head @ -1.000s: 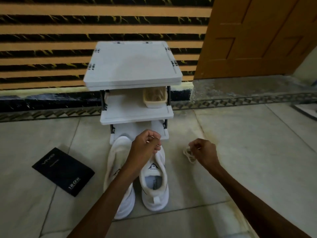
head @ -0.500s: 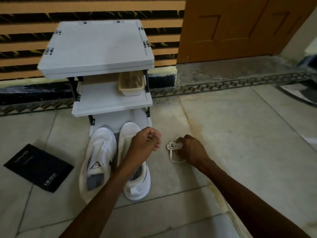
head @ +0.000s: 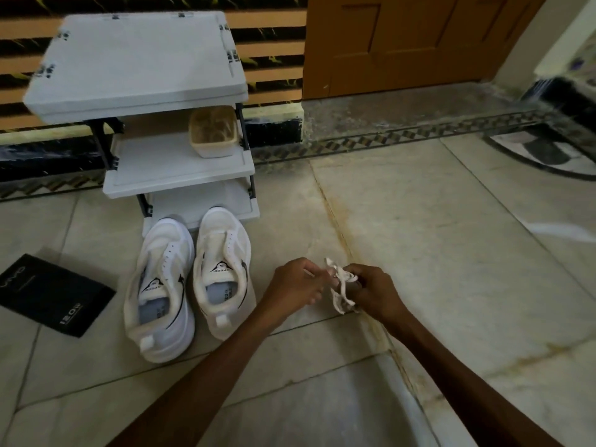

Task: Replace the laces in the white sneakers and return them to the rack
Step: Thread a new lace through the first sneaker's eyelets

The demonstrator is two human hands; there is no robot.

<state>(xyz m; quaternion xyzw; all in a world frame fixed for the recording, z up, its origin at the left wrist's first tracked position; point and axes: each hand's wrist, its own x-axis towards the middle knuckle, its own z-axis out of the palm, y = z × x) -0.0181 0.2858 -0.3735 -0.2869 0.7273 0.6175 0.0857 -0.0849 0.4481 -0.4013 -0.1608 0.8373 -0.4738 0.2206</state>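
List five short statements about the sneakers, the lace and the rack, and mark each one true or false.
1. Both white sneakers stand on the floor in front of the rack. True.
2. The sneakers are already laced. False: neither shoe shows any lace.
3. The right hand holds a bundled white lace. True.
4. A black box lies on the rack's top shelf. False: the black box lies on the floor, left of the sneakers.
5. A beige container sits on the rack's middle shelf. True.
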